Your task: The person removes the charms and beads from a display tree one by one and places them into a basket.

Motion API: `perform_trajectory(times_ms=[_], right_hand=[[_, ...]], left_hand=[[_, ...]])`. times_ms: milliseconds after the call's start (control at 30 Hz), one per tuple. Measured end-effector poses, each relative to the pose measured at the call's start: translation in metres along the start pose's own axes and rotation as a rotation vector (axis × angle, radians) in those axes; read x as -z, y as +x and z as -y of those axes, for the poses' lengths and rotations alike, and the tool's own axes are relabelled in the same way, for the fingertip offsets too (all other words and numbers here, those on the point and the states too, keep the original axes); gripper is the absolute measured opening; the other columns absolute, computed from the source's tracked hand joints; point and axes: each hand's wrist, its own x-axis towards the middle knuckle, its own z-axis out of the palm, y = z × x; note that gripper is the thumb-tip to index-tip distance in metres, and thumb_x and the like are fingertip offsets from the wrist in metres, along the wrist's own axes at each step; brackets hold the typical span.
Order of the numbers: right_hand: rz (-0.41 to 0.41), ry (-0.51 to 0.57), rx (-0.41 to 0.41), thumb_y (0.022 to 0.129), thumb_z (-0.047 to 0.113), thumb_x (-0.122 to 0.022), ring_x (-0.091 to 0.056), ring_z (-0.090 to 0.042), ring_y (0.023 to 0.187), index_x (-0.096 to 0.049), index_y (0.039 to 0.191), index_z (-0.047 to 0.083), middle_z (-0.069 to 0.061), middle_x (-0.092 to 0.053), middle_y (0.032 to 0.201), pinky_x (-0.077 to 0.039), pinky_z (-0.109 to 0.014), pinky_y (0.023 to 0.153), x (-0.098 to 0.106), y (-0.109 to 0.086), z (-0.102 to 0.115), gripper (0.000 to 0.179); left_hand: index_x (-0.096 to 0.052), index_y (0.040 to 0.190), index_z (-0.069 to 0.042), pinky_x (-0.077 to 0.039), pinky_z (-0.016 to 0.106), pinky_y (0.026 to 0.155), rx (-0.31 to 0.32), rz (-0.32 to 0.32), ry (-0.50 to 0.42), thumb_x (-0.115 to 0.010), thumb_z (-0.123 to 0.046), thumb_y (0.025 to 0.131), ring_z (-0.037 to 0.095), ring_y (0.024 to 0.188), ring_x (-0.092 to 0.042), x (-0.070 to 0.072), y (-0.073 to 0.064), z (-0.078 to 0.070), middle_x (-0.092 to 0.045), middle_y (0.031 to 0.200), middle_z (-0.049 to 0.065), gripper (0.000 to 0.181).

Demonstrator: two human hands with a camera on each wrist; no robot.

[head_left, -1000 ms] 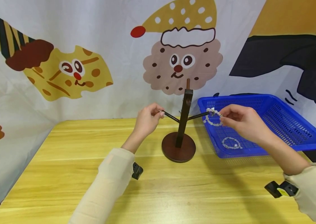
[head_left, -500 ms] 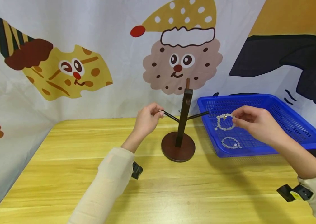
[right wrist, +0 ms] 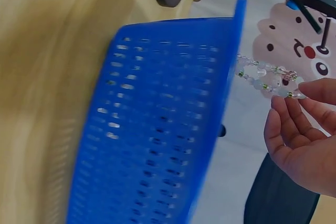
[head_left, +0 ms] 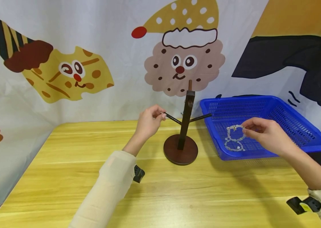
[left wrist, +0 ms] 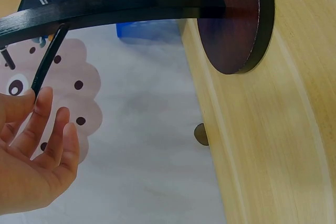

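My left hand (head_left: 150, 122) pinches the tip of the left peg (left wrist: 48, 59) on a dark wooden stand (head_left: 185, 126), thumb against fingertips. Between thumb and fingertips of my right hand (head_left: 268, 134) hangs a clear beaded bracelet (right wrist: 268, 80), held over the blue basket (head_left: 223, 155). A second beaded bracelet (head_left: 233, 146) lies on the basket floor and overlaps the held one in the head view. The stand's right peg (head_left: 201, 117) carries nothing and points toward the basket.
The stand's round base (head_left: 181, 155) rests on the yellow wood-grain table (head_left: 149, 196), left of the basket. A cloth with cartoon prints (head_left: 126, 63) hangs right behind the table's back edge.
My right hand has drawn the bracelet away from the right peg's tip, moving right and down over the basket. The left hand stays at the left peg.
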Motion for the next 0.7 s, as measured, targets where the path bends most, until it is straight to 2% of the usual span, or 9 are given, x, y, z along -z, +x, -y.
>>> perform_trajectory(times_ms=[300,533,700], right_hand=[[0.028,-0.012,-0.025,0.090,0.008,-0.057,-0.056,-0.002,0.068,-0.063,0.100,0.002,-0.009,-0.063,0.083,-0.043,-0.023,0.054,-0.008,-0.008,-0.011,0.013],[0.054,-0.022,-0.001,0.088,0.005,-0.059,-0.055,-0.007,0.069,-0.064,0.097,0.003,-0.008,-0.062,0.083,-0.044,-0.023,0.055,-0.011,-0.010,-0.017,0.010],[0.052,-0.026,0.020,0.087,0.003,-0.060,-0.055,-0.004,0.070,-0.064,0.097,0.004,-0.005,-0.062,0.084,-0.045,-0.022,0.056,-0.010,-0.009,-0.017,0.011]], left_hand=[[-0.064,0.098,-0.007,-0.044,0.029,0.061,0.000,0.003,-0.002,-0.057,-0.012,0.091,0.018,0.077,-0.060,0.000,-0.001,0.000,-0.065,0.082,0.004,0.010],[-0.063,0.098,-0.008,-0.044,0.029,0.062,0.001,0.000,-0.004,-0.057,-0.012,0.091,0.018,0.077,-0.060,0.000,0.000,0.001,-0.065,0.082,0.004,0.010],[-0.063,0.098,-0.008,-0.044,0.029,0.060,0.007,0.004,-0.003,-0.057,-0.012,0.091,0.018,0.077,-0.060,0.000,0.000,0.002,-0.065,0.083,0.003,0.010]])
